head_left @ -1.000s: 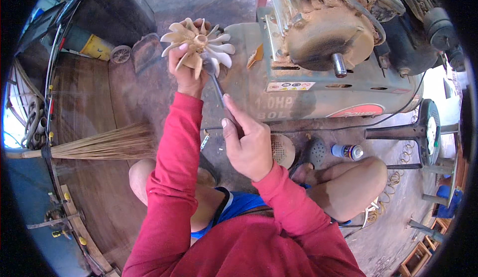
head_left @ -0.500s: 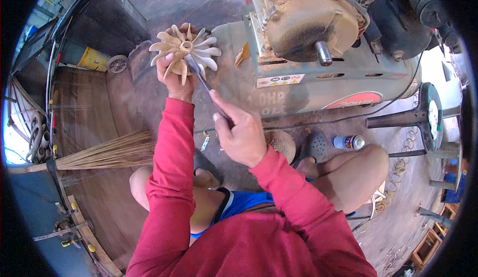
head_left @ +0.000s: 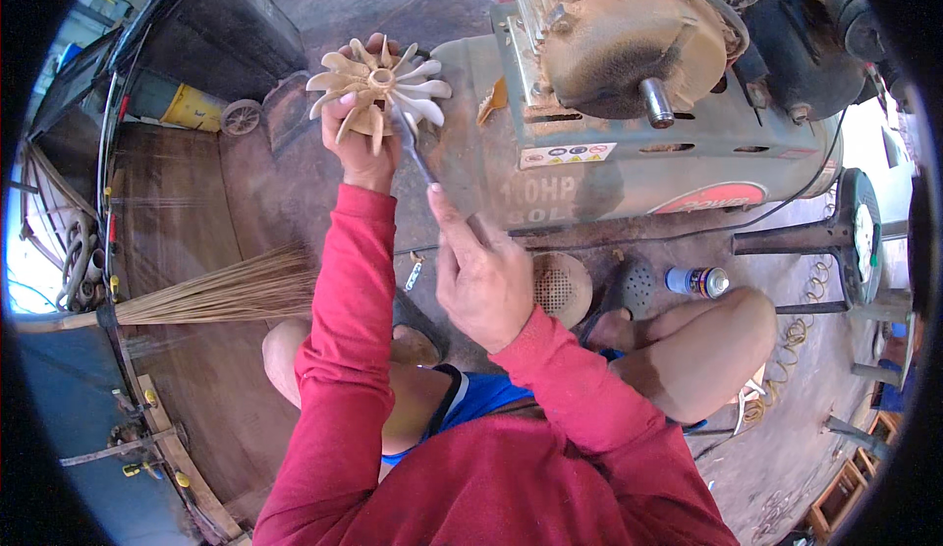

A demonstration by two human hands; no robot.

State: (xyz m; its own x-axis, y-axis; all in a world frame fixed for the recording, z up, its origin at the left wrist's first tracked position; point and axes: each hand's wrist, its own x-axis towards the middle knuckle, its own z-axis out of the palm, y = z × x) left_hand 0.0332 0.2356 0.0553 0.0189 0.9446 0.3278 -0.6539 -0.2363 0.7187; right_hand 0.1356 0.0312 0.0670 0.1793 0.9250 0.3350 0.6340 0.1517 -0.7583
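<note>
My left hand (head_left: pixel 361 143) is closed around a pale cooling fan (head_left: pixel 380 79) with a round hub and several curved blades. Brown dust coats its left blades, while those on the right look whiter. My right hand (head_left: pixel 483 276) grips a slim dark-handled tool (head_left: pixel 420 160), with the index finger stretched along the handle. The tool's flat, lighter end meets the blades just below the hub; whether it is a brush or a scraper I cannot tell. Ahead and to the right, a dusty motor (head_left: pixel 629 55) with a bare metal shaft (head_left: pixel 656 102) sits on a grey tank (head_left: pixel 589 197).
An orange-brown scrap (head_left: pixel 492 99) lies on the tank's left end. A spray can (head_left: pixel 696 282) and a round perforated cover (head_left: pixel 561 289) are on the floor near my right foot. A stick broom (head_left: pixel 216 291) lies left, and a dark stool (head_left: pixel 857 237) stands right. A black cable (head_left: pixel 629 242) runs along the tank.
The whole view has shifted slightly. My right hand has turned and moved a little toward me, and the tool's end has slid along the blades. The left hand keeps holding the fan.
</note>
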